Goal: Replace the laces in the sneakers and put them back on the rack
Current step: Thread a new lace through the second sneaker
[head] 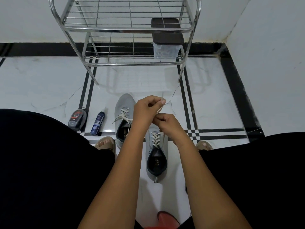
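Note:
Two grey sneakers stand on the tiled floor between my knees. The left sneaker (123,116) has loose white laces. The right sneaker (156,156) is laced with a white lace (156,138). My left hand (146,108) is raised above the shoes and pinches a thin lace end (162,98) between thumb and finger. My right hand (166,124), just below it, has its fingers curled round the same lace near the right sneaker's toe. The metal shoe rack (128,28) stands against the wall ahead.
A clear box with a dark lid (166,38) sits on the rack's lower shelf. A shoe-polish sponge (77,119) and a blue spray bottle (97,123) stand on the floor to the left. A red object (166,219) lies near the bottom edge.

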A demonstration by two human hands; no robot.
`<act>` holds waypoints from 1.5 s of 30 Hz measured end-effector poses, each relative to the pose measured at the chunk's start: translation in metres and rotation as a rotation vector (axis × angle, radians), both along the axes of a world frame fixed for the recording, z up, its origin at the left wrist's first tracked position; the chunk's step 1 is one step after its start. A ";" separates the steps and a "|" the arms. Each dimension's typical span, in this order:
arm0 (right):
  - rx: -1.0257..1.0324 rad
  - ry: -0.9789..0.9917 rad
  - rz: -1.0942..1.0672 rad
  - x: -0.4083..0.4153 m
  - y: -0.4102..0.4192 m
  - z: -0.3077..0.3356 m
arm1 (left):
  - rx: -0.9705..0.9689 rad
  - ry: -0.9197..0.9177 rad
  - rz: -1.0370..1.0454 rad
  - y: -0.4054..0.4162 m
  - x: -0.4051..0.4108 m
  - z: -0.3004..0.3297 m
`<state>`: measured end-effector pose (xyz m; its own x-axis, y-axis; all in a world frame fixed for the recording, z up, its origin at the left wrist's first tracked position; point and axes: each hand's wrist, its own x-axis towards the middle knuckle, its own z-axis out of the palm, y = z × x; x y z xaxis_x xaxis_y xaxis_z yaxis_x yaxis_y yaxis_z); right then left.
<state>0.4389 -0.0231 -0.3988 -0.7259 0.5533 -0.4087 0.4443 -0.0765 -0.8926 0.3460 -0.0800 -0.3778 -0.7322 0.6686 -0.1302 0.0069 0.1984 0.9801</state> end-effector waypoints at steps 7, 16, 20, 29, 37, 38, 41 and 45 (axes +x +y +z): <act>-0.148 -0.054 -0.147 0.009 0.016 0.003 | -0.408 -0.018 -0.214 -0.023 -0.017 -0.022; 0.104 -0.164 -0.271 0.012 0.024 -0.005 | -0.373 -0.232 -0.419 -0.022 0.008 -0.023; 0.158 -0.175 -0.135 0.011 0.026 0.004 | -0.391 -0.026 -0.415 -0.016 0.015 -0.030; 0.243 -0.158 -0.026 0.011 0.030 0.003 | -0.398 0.142 -0.261 -0.015 0.014 -0.045; 0.376 -0.187 0.019 0.010 0.028 0.003 | -0.410 -0.195 -0.216 -0.018 0.012 -0.033; 0.419 -0.185 0.020 0.009 0.027 0.001 | -0.440 -0.241 -0.201 -0.016 0.012 -0.031; 0.440 -0.172 0.001 0.007 0.023 -0.001 | -0.448 -0.337 -0.176 -0.014 0.013 -0.033; 0.365 -0.132 -0.008 0.006 0.022 -0.003 | -0.261 -0.619 0.044 -0.015 0.014 -0.049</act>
<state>0.4454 -0.0009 -0.4020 -0.6752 0.6854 -0.2728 0.5575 0.2319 -0.7971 0.3602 -0.0955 -0.4266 -0.4966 0.5291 -0.6880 -0.5542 0.4168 0.7205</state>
